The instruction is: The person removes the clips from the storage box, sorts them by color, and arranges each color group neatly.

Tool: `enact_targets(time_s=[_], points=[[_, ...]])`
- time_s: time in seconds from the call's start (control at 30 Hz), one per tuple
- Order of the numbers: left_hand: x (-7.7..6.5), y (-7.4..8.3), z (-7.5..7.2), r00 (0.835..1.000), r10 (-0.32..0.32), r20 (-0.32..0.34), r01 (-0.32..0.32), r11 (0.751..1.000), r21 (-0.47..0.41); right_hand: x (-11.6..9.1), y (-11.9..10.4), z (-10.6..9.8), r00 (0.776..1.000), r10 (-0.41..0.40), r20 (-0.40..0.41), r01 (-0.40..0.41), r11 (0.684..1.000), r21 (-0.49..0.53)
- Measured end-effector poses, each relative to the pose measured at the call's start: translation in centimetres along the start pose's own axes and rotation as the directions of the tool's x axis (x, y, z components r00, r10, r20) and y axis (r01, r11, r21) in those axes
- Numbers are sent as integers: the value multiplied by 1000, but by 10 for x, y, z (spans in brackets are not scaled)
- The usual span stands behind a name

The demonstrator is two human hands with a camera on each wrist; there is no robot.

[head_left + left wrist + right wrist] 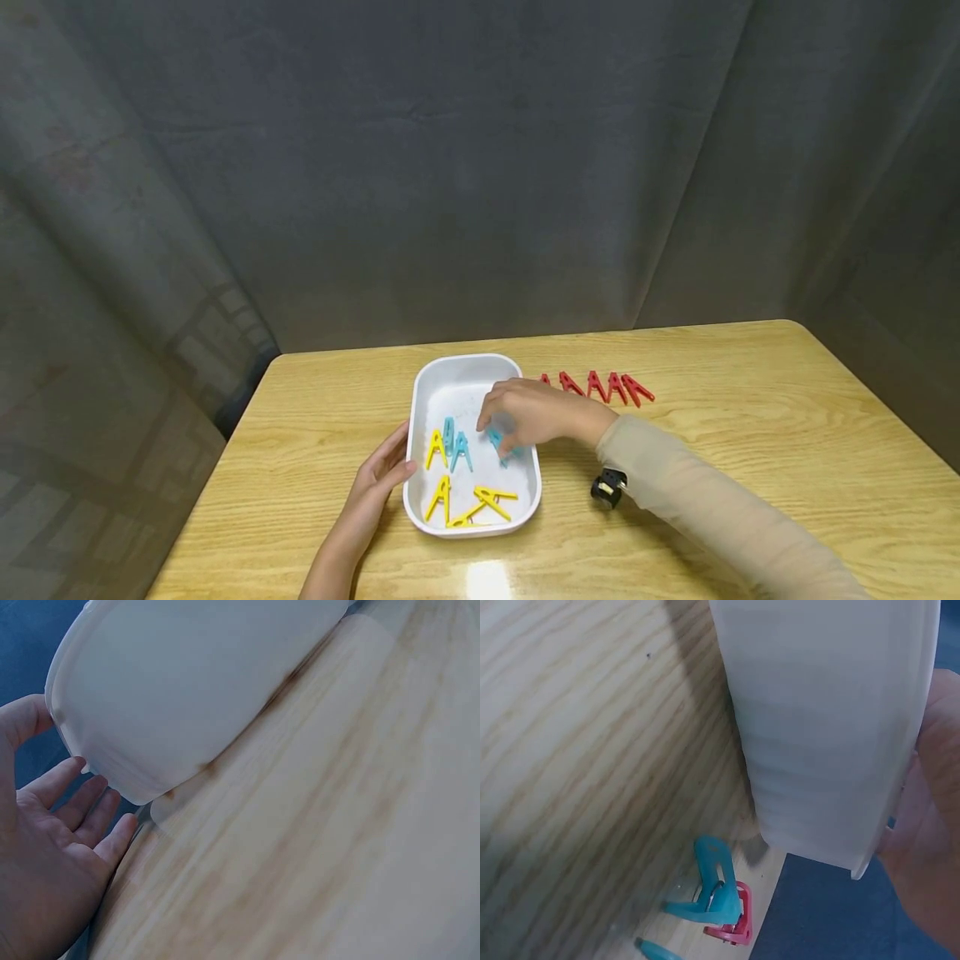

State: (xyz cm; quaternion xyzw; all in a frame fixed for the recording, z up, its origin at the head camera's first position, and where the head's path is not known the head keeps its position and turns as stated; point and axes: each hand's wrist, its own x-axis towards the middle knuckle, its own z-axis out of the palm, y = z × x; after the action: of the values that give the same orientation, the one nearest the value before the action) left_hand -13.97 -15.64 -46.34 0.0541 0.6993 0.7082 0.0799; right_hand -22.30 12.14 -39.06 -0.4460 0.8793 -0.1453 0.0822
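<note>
A white plastic tray (pixel 472 363) sits on the table, holding several yellow clothespins (pixel 438 500) and blue clothespins (pixel 461 452). At its left side, my left hand (pixel 375 479) holds the tray, thumb at the rim and fingers along the outer wall. In the left wrist view those fingertips (pixel 94 780) meet the tray's side. My right hand (pixel 528 412) reaches over the right rim into the tray, thumb and fingers apart above a blue clothespin (pixel 494 437). The tray wall hides the right fingers in the right wrist view.
Red clothespins (pixel 594 386) lie in a row on the wooden table (pixel 720 400) behind the right forearm. Beside the tray, the right wrist view shows a blue clothespin (pixel 718 889) close to a red one (pixel 742 919). A grey curtain (pixel 420 183) hangs behind the table.
</note>
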Motion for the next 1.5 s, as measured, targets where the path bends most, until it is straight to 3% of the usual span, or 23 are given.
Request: enact_targets(time_s=[0.3, 0.63, 1.5], points=[[2, 4, 0, 1000, 8, 10, -8, 1000, 10, 8, 0, -4, 993, 68, 101, -65, 997, -31], [2, 3, -1, 1000, -3, 8, 3, 1000, 0, 16, -6, 0, 969, 150, 199, -122, 982, -145], [-4, 3, -6, 1000, -13, -16, 13, 1000, 23, 23, -13, 10, 973, 179, 149, -161, 979, -124]])
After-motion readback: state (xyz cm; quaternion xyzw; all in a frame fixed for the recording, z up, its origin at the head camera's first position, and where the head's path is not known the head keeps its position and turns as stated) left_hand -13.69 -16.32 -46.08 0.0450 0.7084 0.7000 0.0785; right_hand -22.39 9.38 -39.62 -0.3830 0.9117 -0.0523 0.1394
